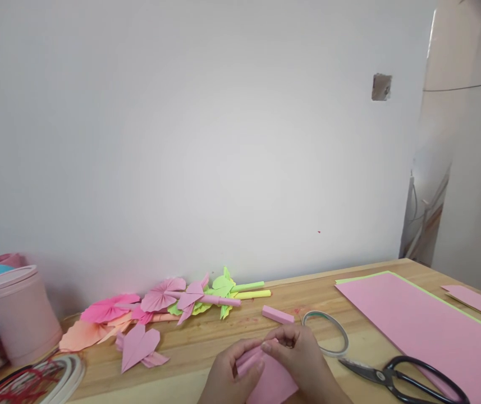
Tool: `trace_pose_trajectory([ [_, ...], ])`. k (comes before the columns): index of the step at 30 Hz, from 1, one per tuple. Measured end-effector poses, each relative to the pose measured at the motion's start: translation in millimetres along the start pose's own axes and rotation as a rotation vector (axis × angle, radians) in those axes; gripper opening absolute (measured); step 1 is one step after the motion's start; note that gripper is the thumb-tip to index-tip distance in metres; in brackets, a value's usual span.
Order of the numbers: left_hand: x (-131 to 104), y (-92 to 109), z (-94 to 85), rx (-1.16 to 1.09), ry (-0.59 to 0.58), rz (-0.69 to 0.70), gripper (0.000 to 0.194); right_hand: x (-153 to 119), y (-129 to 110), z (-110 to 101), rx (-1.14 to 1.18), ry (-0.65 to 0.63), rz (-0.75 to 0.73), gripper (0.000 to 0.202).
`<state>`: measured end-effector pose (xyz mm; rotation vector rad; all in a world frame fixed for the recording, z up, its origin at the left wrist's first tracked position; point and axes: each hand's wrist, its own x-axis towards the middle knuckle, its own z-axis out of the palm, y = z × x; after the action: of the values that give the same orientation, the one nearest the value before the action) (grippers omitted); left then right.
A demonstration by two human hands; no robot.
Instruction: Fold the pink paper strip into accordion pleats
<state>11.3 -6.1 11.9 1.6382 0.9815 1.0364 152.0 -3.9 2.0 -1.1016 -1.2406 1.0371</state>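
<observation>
A piece of pink paper (271,383) is held between both hands at the bottom centre, with its upper left edge rolled or folded over. My left hand (232,371) pinches that edge on the left, thumb on top. My right hand (303,359) grips the top of the same paper, thumb and forefinger pressed together. Just beyond the hands lies a small pink folded strip (278,314). A roll of tape (326,333) rests on its side to the right of it. Black-handled scissors (385,377) lie right of my right hand, blades pointing left.
Pink sheets (425,331) over a green one cover the table's right side. Pink strips (478,303) lie at the far right. Folded paper fans (164,294) with stems line the wall. At left are a pink folded heart (139,345), a pink container (19,317) and white coils (69,376).
</observation>
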Motion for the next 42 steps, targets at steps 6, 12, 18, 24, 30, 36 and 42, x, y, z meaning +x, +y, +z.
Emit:
trace_pose_trajectory([
  [6,-2.3,1.0,-8.8,-0.542,-0.094,-0.082,0.026,2.8,-2.1,-4.3,0.127,0.041,0.067,0.020],
  [12,-0.1,-2.5,4.2,-0.548,0.169,-0.136,0.032,0.4,1.5,0.1,0.196,0.046,0.059,0.018],
  [18,0.7,-5.3,-3.2,-0.402,0.237,-0.063,0.023,-4.4,0.0,9.8,0.240,0.051,0.065,0.013],
  [24,1.3,-1.0,-1.7,-0.585,0.244,-0.183,0.026,-4.5,2.5,13.0,0.251,0.063,0.040,0.010],
  [30,0.2,-3.9,3.1,-0.580,0.243,-0.182,0.023,-4.7,10.4,12.7,0.349,-0.051,0.058,0.021],
  [36,0.0,-6.2,-2.6,-0.481,0.146,-0.154,0.028,-5.8,7.7,11.3,0.268,-0.071,0.014,0.024],
  [42,0.5,-4.6,-1.2,-0.538,0.085,-0.200,0.030,-6.0,2.0,5.4,-0.014,-0.042,-0.065,0.019],
])
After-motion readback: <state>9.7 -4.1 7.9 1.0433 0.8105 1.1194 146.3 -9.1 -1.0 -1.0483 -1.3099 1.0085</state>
